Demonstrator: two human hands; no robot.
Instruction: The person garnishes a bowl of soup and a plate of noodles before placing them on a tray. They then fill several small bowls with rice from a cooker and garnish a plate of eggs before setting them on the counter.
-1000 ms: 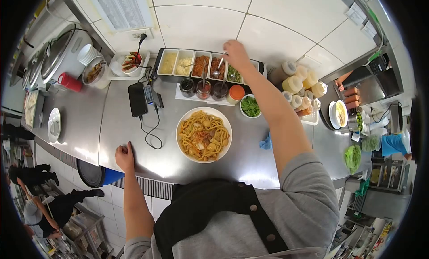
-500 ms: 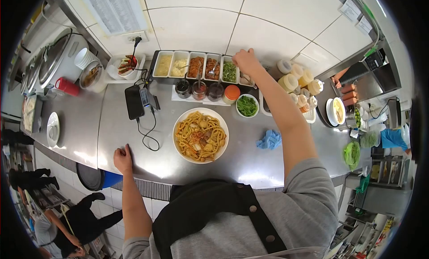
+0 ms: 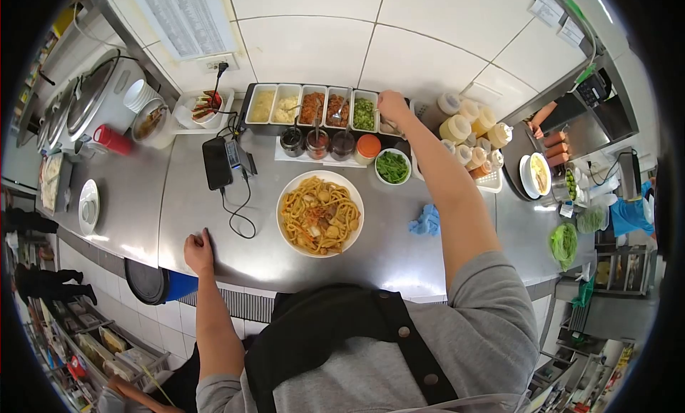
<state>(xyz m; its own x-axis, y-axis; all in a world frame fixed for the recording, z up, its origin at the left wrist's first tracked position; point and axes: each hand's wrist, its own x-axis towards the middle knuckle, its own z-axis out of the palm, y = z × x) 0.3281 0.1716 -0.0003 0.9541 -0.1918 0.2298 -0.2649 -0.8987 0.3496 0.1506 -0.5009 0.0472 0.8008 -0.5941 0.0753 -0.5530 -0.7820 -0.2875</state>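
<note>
A white bowl (image 3: 282,236) of thick noodles with meat and vegetables (image 3: 320,213) sits on the steel counter in front of me. My right hand (image 3: 392,105) is at the right end of the topping rack, over the last white container (image 3: 387,128). Its fingers are closed and point down; whatever they pinch is hidden. Just left of it is a container of chopped green onion (image 3: 364,114). My left hand (image 3: 198,252) rests near the counter's front edge, curled with one digit pointing forward, and nothing shows in it.
Sauce jars (image 3: 317,143) and a bowl of cut greens (image 3: 392,167) stand before the rack. Squeeze bottles (image 3: 467,128) crowd the right, above a blue cloth (image 3: 425,220). A phone (image 3: 217,165) with cables lies left of the noodles. A person (image 3: 143,395) is at lower left.
My right hand has come down from above the rack into the rightmost container. My left hand stays about where it was. The person at lower left has moved nearer, lower in view.
</note>
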